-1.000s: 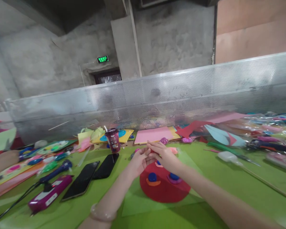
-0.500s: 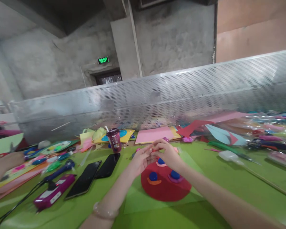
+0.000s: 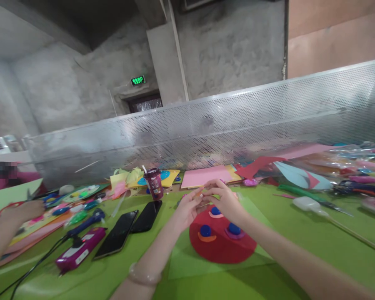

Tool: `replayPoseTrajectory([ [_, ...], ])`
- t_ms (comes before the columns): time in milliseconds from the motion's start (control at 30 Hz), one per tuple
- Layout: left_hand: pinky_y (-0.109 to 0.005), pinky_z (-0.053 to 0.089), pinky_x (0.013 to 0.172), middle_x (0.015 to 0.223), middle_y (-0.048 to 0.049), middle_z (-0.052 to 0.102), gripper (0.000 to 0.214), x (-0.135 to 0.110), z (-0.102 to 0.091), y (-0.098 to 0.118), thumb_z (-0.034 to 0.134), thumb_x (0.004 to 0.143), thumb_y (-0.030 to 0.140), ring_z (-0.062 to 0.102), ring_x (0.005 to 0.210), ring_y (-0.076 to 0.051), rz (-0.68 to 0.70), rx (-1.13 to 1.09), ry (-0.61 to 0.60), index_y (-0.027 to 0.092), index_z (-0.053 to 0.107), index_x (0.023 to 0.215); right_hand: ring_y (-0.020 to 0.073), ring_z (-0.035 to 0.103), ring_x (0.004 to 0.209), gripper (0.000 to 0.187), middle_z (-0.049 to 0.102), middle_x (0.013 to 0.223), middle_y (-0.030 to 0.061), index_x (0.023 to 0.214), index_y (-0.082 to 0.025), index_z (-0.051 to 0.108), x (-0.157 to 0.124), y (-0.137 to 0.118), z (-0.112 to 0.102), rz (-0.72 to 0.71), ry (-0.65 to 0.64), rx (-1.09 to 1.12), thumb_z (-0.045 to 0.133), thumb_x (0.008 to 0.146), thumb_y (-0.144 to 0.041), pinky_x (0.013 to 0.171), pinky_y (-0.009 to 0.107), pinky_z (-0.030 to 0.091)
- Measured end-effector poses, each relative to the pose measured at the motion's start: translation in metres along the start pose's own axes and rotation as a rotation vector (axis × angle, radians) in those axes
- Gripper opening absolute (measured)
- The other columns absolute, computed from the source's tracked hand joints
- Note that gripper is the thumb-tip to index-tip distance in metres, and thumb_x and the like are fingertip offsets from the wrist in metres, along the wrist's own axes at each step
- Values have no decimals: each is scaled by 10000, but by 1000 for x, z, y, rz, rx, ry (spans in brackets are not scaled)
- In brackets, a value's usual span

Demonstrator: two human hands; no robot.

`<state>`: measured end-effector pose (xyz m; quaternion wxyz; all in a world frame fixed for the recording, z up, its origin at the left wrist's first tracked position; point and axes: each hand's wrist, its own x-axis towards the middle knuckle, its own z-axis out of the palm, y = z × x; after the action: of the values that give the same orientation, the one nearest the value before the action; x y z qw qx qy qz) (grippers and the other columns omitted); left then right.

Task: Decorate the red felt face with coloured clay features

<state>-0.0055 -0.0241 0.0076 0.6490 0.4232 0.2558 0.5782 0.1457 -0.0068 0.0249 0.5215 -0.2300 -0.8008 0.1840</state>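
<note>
A red foam half-disc (image 3: 221,246) lies on a green sheet (image 3: 193,262) in front of me, with three blue buttons (image 3: 205,230) on coloured patches stuck to it. My left hand (image 3: 186,209) and my right hand (image 3: 224,199) meet just above its far edge. Both have fingertips pinched together on something small that I cannot make out. A pale bracelet (image 3: 143,277) sits on my left wrist.
Two black phones (image 3: 118,238) and a purple tool (image 3: 79,253) with a cable lie to the left. A dark drink cup (image 3: 154,183) stands behind them. Coloured foam sheets (image 3: 203,176), scissors (image 3: 306,200) and packets crowd the back and right. Another person's hand (image 3: 21,210) is far left. A perforated metal barrier (image 3: 237,121) stands behind.
My hands stay pinched together over the red piece, shifting slightly. The view has drifted left, so everything sits a little further right.
</note>
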Motion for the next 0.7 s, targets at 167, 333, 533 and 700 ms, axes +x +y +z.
replayPoseTrajectory([
  [167,-283,509,728,832,-65,683,356,0,0,0,655,732,86,653,727,-148,-7,6,4,112,570,1076,174,544,923,174,501,1009,68,744,-182,660,-1,1,1,-6,29,3,555,751,-44,867,334,433],
  [333,-272,506,710,796,-41,667,374,1,1,2,652,726,79,643,718,-139,11,19,25,122,539,1081,168,543,844,169,503,913,49,667,-190,634,1,-3,1,-10,43,17,545,765,-85,787,311,459],
  [533,-263,499,658,765,-32,660,421,2,-1,5,695,700,116,626,653,-127,35,37,53,135,504,1075,166,542,769,136,548,824,46,737,-174,603,4,1,-5,21,52,32,495,803,-124,724,309,457],
  [700,-286,499,678,760,-27,648,482,1,-1,6,718,682,151,629,684,-145,44,37,58,142,494,1108,166,562,800,128,571,913,65,849,-169,642,4,4,-5,26,-11,42,529,791,-156,712,298,467],
])
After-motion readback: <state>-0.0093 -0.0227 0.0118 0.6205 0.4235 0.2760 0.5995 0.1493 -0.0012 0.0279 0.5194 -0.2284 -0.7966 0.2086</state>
